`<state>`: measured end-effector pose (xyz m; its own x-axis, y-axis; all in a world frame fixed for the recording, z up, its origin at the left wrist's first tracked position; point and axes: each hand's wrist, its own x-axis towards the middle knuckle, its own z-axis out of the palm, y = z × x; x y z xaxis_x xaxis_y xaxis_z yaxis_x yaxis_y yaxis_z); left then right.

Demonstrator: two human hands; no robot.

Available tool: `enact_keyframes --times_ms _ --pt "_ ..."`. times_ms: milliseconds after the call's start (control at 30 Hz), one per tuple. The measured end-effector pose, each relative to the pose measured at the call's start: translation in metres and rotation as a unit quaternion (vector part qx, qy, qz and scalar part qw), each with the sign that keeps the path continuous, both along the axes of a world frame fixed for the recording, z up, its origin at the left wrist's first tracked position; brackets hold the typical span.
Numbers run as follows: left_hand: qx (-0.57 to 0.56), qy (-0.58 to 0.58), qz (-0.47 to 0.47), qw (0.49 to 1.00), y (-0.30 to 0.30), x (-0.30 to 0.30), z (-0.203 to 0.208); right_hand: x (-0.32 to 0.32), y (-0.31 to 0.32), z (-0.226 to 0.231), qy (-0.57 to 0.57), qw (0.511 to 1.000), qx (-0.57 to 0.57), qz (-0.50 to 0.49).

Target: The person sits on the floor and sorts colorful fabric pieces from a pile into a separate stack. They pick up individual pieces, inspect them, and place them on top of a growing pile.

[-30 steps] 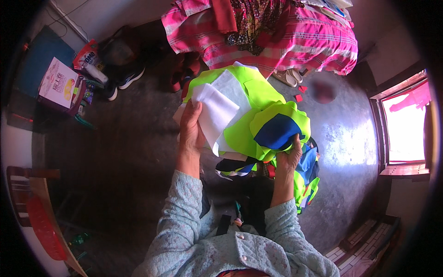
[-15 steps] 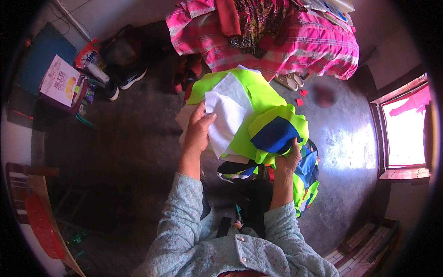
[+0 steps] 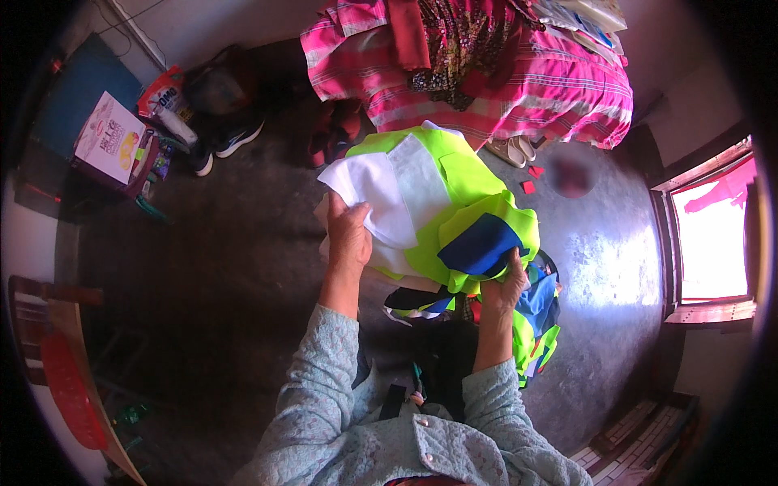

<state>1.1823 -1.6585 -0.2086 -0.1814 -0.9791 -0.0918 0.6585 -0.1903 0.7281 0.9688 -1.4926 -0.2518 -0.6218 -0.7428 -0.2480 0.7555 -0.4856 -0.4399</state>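
Observation:
Between my hands hang several pieces of fabric. My left hand pinches a white fabric piece, thumb on top, over a larger neon yellow-green fabric. My right hand grips a bunched neon bundle with a dark blue fabric piece on top, its thumb at the blue edge. Below the right hand lies a pile of blue, neon and dark fabric pieces. A smaller blue, white and black scrap shows under the held cloth. My right fingers are mostly hidden behind the bundle.
Ahead stands a bed with a pink plaid cover and clothes on it. Shoes and red scraps lie on the floor. A box and dark sneakers are at far left, a red stool seat lower left, a window right.
My left hand has lifted and turned the white piece up and to the left, so its corner now points left. My right hand stays nearly in place with the blue piece.

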Motion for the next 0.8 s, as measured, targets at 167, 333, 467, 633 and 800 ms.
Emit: enact_keyframes --times_ms 167,333,467,633,800 --pt "-0.041 0.061 -0.007 0.997 0.0 0.009 0.018 0.004 0.0 0.008 0.002 1.0 -0.003 0.005" --pt "-0.023 0.094 0.015 0.995 0.003 0.006 0.015 0.005 0.0 0.006 -0.001 1.0 0.014 0.002" --pt "0.073 -0.021 0.006 0.997 0.021 -0.01 0.002 0.007 -0.002 0.007 -0.004 1.0 0.0 0.012" --pt "-0.05 -0.324 0.048 0.943 0.046 -0.011 -0.017 0.009 -0.003 0.008 -0.012 1.0 0.011 0.008" --pt "0.003 -0.249 -0.022 0.968 0.061 -0.01 -0.005 0.008 -0.002 0.008 -0.011 1.0 0.012 0.013"
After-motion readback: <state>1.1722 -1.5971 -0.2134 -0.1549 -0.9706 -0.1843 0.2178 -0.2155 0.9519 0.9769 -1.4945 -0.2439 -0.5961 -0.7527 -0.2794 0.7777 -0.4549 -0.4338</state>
